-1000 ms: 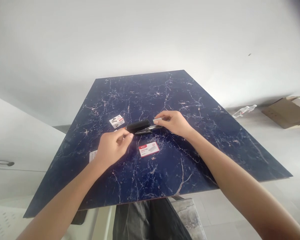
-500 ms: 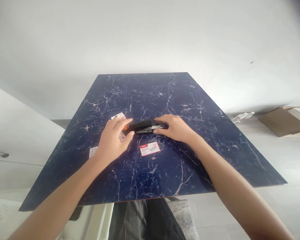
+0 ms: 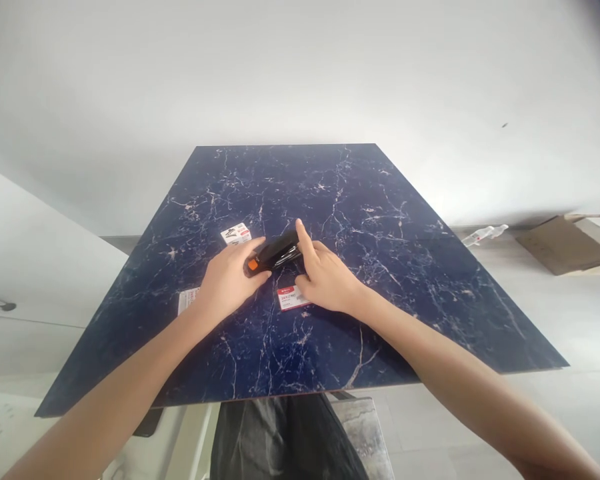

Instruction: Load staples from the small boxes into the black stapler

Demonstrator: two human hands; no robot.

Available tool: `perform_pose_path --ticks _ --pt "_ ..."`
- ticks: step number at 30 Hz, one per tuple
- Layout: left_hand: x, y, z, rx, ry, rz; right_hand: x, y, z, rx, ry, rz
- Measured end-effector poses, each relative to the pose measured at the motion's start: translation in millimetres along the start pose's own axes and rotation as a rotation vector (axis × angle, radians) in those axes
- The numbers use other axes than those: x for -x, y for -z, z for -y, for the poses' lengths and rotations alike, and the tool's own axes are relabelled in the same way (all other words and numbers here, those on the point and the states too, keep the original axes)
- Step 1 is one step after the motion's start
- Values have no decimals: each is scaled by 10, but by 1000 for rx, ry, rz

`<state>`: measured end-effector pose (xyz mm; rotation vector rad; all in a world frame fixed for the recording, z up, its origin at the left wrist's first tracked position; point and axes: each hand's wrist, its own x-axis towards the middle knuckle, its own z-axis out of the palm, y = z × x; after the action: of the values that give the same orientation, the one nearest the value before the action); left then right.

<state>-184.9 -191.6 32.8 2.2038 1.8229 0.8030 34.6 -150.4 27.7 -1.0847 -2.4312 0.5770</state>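
Note:
A black stapler point(image 3: 279, 251) with an orange patch at its left end is held low over the middle of the dark blue table, tilted up toward the right. Thumb and fingers of my left hand point(image 3: 230, 275) grip its left end. At the right end, my right hand point(image 3: 329, 275) closes on the stapler with its index finger stretched along the tip; its curled fingers are partly hidden. Just below lies a red and white staple box point(image 3: 291, 298), its right side covered by my right hand.
A white and red card point(image 3: 236, 233) lies behind my left hand, and another printed card point(image 3: 187, 299) is partly under my left forearm. The marble-patterned table point(image 3: 300, 360) ends close to my lap. On the floor at right are a cardboard box point(image 3: 560, 245) and a crumpled plastic wrapper point(image 3: 484, 235).
My right hand has moved left and nearer me, its index finger now extended. The stapler has turned, its right end rising; the metal strip seen at that end no longer shows.

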Motion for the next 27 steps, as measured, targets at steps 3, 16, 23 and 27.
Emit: perform_pose_path --ticks 3,16,23,27 --pt "28 -53 -135 19 -117 56 -81 -5 -91 -60 -9 -27" --pt "115 501 347 -166 67 174 294 384 266 157 -248 255" --pt "-80 50 -2 66 -94 242 533 110 452 223 -216 108" --pt "-98 16 -100 99 -163 262 739 105 333 97 -147 -39"
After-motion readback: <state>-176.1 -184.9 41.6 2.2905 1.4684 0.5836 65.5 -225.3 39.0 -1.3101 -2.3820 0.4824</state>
